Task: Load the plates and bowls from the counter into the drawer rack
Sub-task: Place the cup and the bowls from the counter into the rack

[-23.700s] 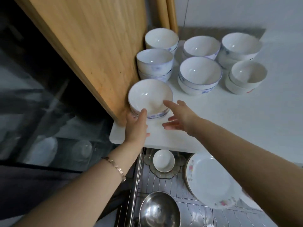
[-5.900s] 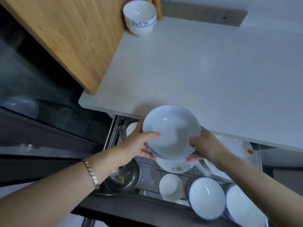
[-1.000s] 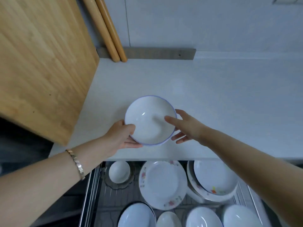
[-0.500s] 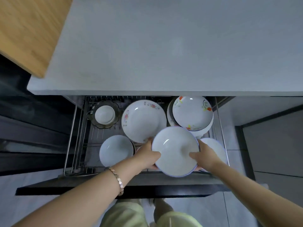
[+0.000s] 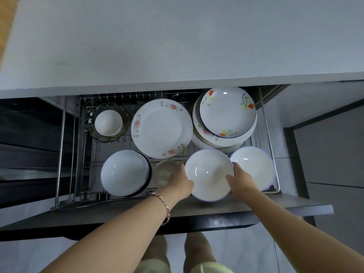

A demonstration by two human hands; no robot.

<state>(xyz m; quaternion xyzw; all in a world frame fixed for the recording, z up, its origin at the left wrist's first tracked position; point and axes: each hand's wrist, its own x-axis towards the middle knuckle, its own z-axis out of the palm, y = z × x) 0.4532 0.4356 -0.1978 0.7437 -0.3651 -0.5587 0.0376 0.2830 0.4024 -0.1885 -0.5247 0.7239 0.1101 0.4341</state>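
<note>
I have the bowl (image 5: 208, 174) in both hands, low over the front row of the drawer rack (image 5: 61, 150), which is pulled out from under the desk (image 5: 177, 40). My left hand (image 5: 179, 184) grips its left rim, thumb on top and fingers curled beneath. My right hand (image 5: 239, 182) pinches the right rim with the thumb hooked just inside. The bowl hangs between the small bowl (image 5: 164, 172) on its left and the neighbour bowl (image 5: 254, 166) on its right, with the plate stack (image 5: 227, 113) just behind it and the flowered plate (image 5: 161, 128) behind and to the left. A stack of bowls (image 5: 124, 172) sits further left in the same row. I cannot tell whether the bowl already rests on anything, since it hides what lies under it. To set it down well, I should hold it level and lower it straight. Its right rim looks very near the neighbour bowl, so I would favour the left a touch to avoid a knock. My left knuckles are close to the small bowl, so those fingers should slide out toward me, not sideways. I would let go only once I feel the weight taken from below, thumbs last.
</note>
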